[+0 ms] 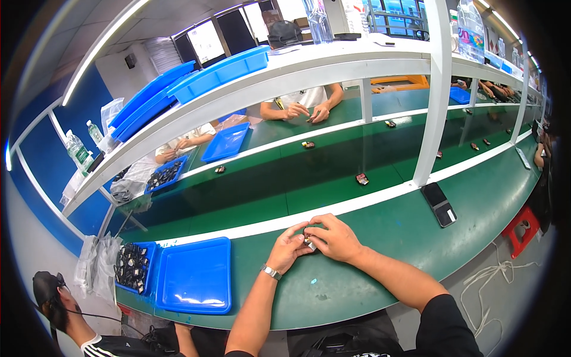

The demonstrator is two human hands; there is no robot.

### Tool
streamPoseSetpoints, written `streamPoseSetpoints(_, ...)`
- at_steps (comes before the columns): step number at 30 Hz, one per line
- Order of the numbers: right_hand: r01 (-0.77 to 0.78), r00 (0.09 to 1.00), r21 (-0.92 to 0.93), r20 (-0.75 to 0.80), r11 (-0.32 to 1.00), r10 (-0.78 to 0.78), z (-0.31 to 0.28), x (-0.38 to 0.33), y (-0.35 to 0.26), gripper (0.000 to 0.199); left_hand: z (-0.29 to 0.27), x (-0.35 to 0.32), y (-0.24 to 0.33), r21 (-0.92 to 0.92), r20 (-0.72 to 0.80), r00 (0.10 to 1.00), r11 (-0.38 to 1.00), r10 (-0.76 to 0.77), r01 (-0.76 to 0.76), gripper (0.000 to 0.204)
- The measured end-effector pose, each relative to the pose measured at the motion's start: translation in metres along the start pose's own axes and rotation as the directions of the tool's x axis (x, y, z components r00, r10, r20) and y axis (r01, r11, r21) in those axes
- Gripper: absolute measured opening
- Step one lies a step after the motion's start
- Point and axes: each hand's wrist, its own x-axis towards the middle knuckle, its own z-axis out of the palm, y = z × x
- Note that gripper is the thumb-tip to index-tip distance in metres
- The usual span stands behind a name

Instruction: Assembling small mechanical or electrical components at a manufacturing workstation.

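My left hand and my right hand meet over the near edge of the green workbench. Both are closed, fingertips together, around a small electronic part with dark, yellowish and whitish bits. My fingers cover most of it, so its exact kind cannot be made out. Left of my hands lies a flat blue tray. Beside that tray, a second blue tray holds several small black parts.
Behind a white rail, small parts lie on a green conveyor surface. A white post supports a shelf ahead. A dark phone lies to the right. One person sits at the left; other people's hands work across the line.
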Motion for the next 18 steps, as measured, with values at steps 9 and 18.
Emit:
streamPoseSetpoints(9, 0.100, 0.989, -0.102, 0.118, 0.990, -0.088, -0.002, 0.001, 0.008, 0.024, 0.003, 0.004, -0.012, 0.042, -0.040, 0.998, 0.998, 0.051, -0.049, 0.037)
streamPoseSetpoints(18, 0.073, 0.978, -0.032, 0.198, 0.997, -0.066, -0.001, -0.002, 0.014, 0.014, 0.005, 0.005, -0.011, 0.150, -0.026, 0.998, 0.988, 0.050, -0.046, 0.032)
